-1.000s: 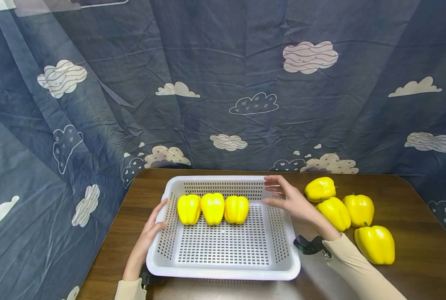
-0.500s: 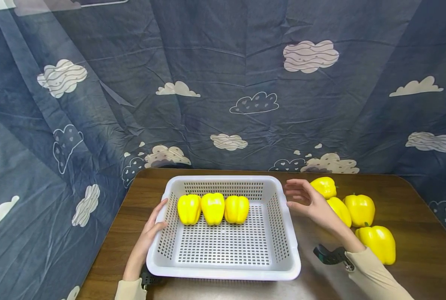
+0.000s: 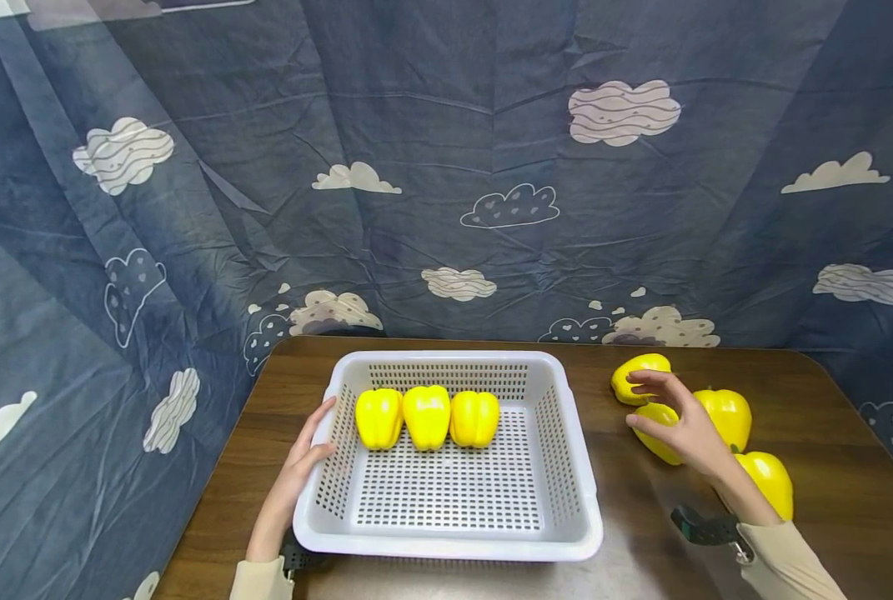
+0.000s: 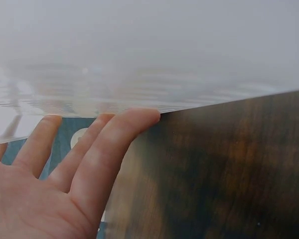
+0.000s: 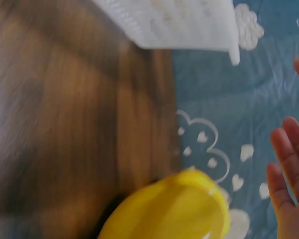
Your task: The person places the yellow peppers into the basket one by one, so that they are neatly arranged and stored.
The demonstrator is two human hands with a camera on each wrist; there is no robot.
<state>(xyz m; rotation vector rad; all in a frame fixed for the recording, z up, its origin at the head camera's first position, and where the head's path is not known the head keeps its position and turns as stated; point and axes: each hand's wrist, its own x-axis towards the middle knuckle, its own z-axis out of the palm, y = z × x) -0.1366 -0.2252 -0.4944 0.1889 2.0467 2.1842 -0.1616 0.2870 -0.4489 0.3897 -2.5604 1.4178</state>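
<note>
White perforated plastic basket (image 3: pixel 446 546) with three yellow bell peppers (image 3: pixel 426 417) in a row, four loose peppers (image 3: pixel 725 417) beyond its right side.
The three stand side by side toward the basket's far wall, nearer its left end; the slotted floor shows in front of them and to their right. The left hand (image 3: pixel 301 454) rests spread against the basket's left rim, and the right hand (image 3: pixel 682 425), thumb and fingers wide apart and holding nothing, hovers over the loose peppers on the wooden table (image 3: pixel 626 500).
</note>
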